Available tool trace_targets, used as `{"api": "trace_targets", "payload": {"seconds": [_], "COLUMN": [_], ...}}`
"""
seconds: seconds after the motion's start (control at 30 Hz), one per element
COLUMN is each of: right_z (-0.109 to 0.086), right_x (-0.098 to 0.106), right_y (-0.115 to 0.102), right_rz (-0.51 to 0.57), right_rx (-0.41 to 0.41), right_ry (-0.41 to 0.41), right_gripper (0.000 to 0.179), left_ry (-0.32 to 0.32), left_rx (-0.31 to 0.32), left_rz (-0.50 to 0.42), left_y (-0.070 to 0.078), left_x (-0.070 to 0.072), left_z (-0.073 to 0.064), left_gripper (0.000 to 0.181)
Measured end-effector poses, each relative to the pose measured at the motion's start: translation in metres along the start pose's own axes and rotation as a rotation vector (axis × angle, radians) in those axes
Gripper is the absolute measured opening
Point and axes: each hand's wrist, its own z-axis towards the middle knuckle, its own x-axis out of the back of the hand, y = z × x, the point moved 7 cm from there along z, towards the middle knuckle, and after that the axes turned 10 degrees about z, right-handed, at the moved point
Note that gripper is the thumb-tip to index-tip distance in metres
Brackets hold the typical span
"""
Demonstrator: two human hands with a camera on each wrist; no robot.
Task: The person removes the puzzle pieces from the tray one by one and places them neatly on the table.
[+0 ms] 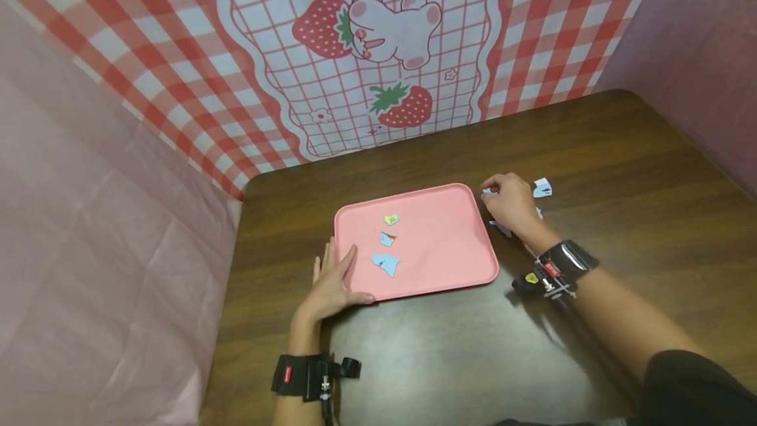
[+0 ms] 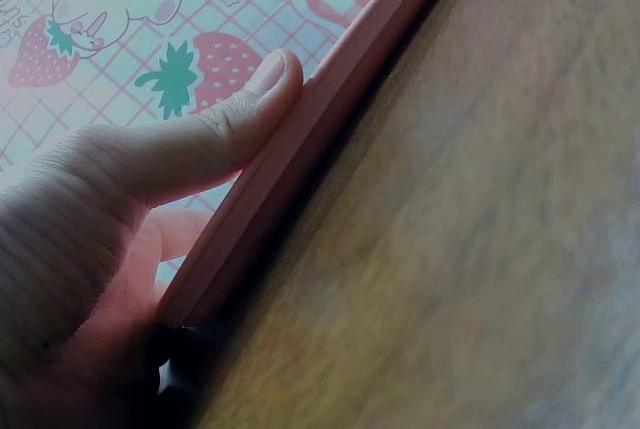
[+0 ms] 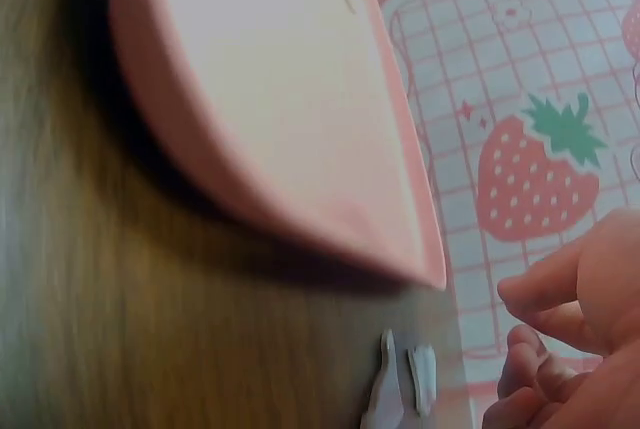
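A pink tray (image 1: 440,242) lies on the table, with three small flat, irregular printed pieces on its left half: a yellow one (image 1: 391,219), a blue-and-red one (image 1: 387,238) and a larger light-blue one (image 1: 386,264). My left hand (image 1: 325,291) rests at the tray's near-left corner with spread fingers, its thumb (image 2: 235,134) against the rim. Right of the tray, my right hand (image 1: 511,206) hovers with bent fingers close to a small light-blue piece (image 1: 486,192). No piece shows between its fingertips in the right wrist view. Pieces (image 3: 385,389) lie on the wood below it.
Another blue-and-white piece (image 1: 542,188) lies beyond the right hand, and a blue piece (image 1: 501,228) lies beside the tray's right edge. A strawberry-print cloth (image 1: 390,51) hangs behind the brown wooden table (image 1: 615,169). Pale pink cloth (image 1: 118,229) hangs at the left.
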Motion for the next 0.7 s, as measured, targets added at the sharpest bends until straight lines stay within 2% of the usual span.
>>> {"api": "trace_targets", "payload": {"seconds": [0.13,0.3,0.5,0.7], "right_z": [-0.002,-0.007,-0.02,-0.036], "right_x": [-0.012,-0.036,-0.067,-0.1], "right_y": [-0.008,-0.019,-0.044,-0.064], "right_rz": [0.005,-0.002,0.003,0.007], "right_rx": [0.004,0.027,0.083,0.094], "right_ry": [-0.051,-0.168,-0.295,-0.391], "right_gripper": [0.019,0.02,0.019,0.019], "left_ry": [-0.002,-0.002,-0.001,-0.002], "left_rx": [0.002,0.011,0.005,0.005], "left_rz": [-0.003,-0.01,-0.018,-0.001], "left_y": [0.0,-0.002,-0.002,-0.002], "left_x": [0.0,0.0,-0.001,0.0], "left_z": [0.0,0.0,0.0,0.0], "left_gripper": [0.116,0.116,0.116,0.116]}}
